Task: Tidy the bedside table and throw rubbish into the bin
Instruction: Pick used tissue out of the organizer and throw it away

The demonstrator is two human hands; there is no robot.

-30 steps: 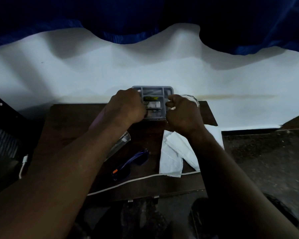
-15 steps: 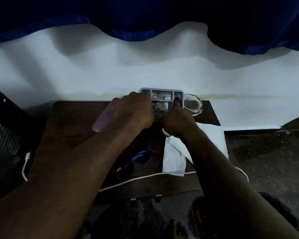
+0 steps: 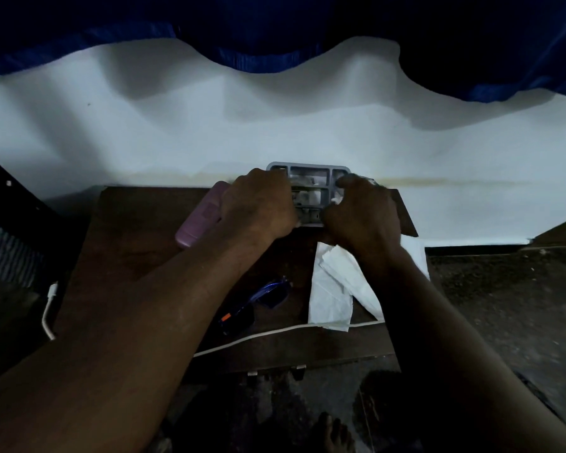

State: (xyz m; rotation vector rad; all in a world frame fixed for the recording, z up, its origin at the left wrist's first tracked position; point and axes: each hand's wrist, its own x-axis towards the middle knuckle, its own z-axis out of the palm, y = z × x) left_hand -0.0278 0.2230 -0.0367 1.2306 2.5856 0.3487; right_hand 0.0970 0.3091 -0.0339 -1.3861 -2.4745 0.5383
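Note:
A grey organiser tray (image 3: 308, 170) with small compartments stands at the back edge of the dark wooden bedside table (image 3: 138, 230). My left hand (image 3: 258, 207) grips its left side and my right hand (image 3: 363, 214) grips its right side, fingers curled. White scraps lie in its compartments. A pink bottle (image 3: 200, 220) lies beside my left wrist. Crumpled white tissue paper (image 3: 334, 289) lies under my right forearm. Blue glasses (image 3: 258, 302) lie near the table's middle.
A white cable (image 3: 265, 335) runs along the table's front edge, and another white cable end (image 3: 49, 308) hangs at the left. A white wall rises behind, with a dark blue curtain (image 3: 275, 24) above. Dark floor lies to the right. My bare foot (image 3: 334, 433) shows below.
My right hand has slid from the tray's front to its right side, covering the glass jar that showed there. The left hand stays on the tray's left side.

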